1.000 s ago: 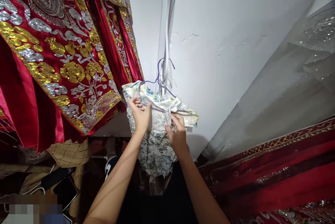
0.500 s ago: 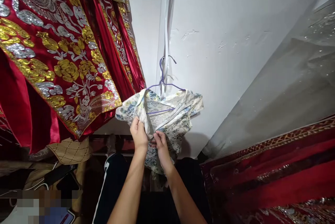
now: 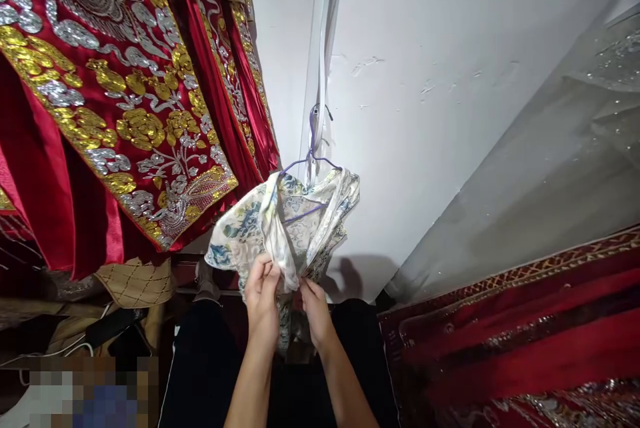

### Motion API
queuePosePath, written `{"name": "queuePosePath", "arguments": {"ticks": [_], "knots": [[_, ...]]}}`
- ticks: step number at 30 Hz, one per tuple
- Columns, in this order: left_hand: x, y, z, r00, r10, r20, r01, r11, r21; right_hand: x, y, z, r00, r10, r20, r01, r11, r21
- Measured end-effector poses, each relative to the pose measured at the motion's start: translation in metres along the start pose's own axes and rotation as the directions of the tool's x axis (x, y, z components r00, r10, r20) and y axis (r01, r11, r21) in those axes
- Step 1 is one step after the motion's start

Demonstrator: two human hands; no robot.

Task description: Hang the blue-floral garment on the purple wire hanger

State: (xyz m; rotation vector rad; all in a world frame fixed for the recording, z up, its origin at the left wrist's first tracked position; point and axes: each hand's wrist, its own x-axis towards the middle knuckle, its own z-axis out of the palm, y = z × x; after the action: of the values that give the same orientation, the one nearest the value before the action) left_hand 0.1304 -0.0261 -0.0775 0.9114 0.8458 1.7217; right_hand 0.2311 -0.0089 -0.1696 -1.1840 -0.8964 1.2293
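Garment: pale cream silky top with blue-green floral print (image 3: 280, 228), draped on a thin purple wire hanger (image 3: 311, 165), hanging against the white painted wall (image 3: 450, 81)
Where it hangs: hanger hook caught high on a white strip or cord (image 3: 323, 48) running down the wall; cloth falls down from there toward the person's lap
Long axis: roughly vertical, hook at top, hem at bottom; upper part bunched and skewed toward the left
Left hand (image 3: 263, 305): at the lower front of the garment, fingers curled and pressed on a fold of the cloth, thumb side up; pinching fabric
Right hand (image 3: 316, 311): just beside the left, fingertips closed on the neighbouring fold; also pinching fabric
Hands to each other: close together, near touching, a narrow strip of cloth between them
Garment from fingers: bulk lies above and beyond the fingertips, toward the wall; both hands grip low, the hanger well apart above them
Nearer hand: neither clearly; both at about the same height, left perhaps slightly higher
Left surroundings: red satin robe with gold and silver embroidery (image 3: 110, 101) hanging just beside the garment, its edge overlapping behind
Right surroundings: dark red patterned fabric (image 3: 525, 335) and sheer grey sequinned veil (image 3: 575, 148), apart from the hands
Below: person's black trousers (image 3: 210, 375)
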Motion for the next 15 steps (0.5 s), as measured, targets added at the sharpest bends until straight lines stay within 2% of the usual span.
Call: {"name": "queuePosePath", "arguments": {"ticks": [3,6,8,12,15], "knots": [[-0.002,-0.038,-0.02,0.998,0.064,0.02,-0.067,0.971,0.228,-0.012,0.002,-0.004,1.0,0.029,-0.002,-0.029,0.999,0.022],[-0.012,-0.08,-0.041,0.999,-0.005,0.048,-0.013,0.929,0.37,-0.022,0.0,-0.007,0.999,0.034,0.038,-0.034,0.999,0.011],[-0.019,-0.096,-0.048,0.996,-0.022,0.091,-0.019,0.903,0.43,-0.026,-0.004,-0.008,0.997,0.031,0.074,-0.03,1.0,-0.008],[-0.024,-0.097,-0.046,0.974,0.011,0.227,-0.136,0.829,0.543,-0.028,-0.014,-0.01,0.994,0.036,0.104,-0.031,0.998,-0.055],[-0.024,-0.094,-0.039,0.98,0.05,0.193,-0.152,0.812,0.563,-0.027,-0.021,-0.01,0.992,0.059,0.108,-0.051,0.996,-0.077]]}}
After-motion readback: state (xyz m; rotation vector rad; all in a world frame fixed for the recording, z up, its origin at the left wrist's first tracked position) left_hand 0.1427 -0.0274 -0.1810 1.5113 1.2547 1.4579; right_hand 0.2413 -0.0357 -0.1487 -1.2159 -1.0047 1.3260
